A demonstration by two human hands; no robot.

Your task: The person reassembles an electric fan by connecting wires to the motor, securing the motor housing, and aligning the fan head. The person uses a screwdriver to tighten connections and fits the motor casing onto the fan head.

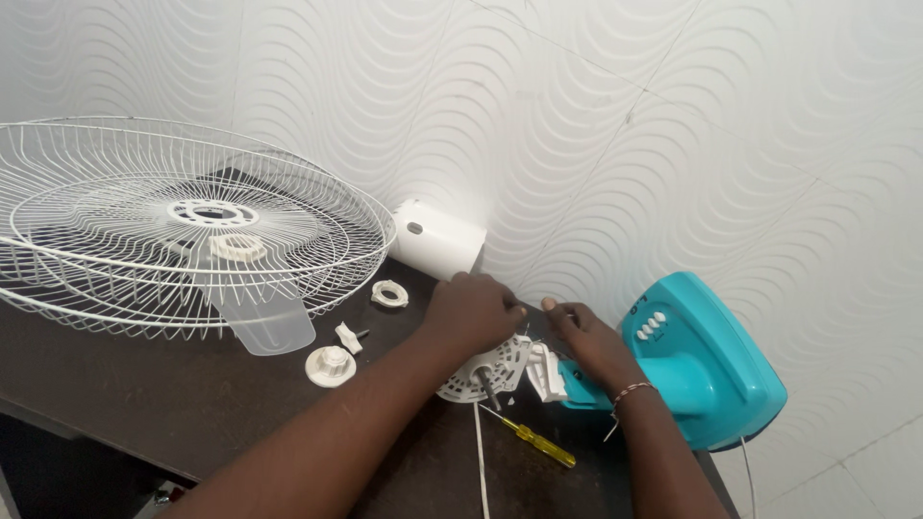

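Dark brown worktop (144, 404) set against a white wave-patterned wall. Lying on it, from left to right: stacked white wire fan guards (183, 226) with a translucent blade (267, 322) beneath; a round white cap nut (330, 366); a small white clip with screw (348, 336); a white ring nut (389, 294); a white cylindrical motor cover (437, 239) at the wall; the white motor assembly (490, 370); a yellow-handled screwdriver (538, 442); and the turquoise fan base (702, 365) at the right edge.
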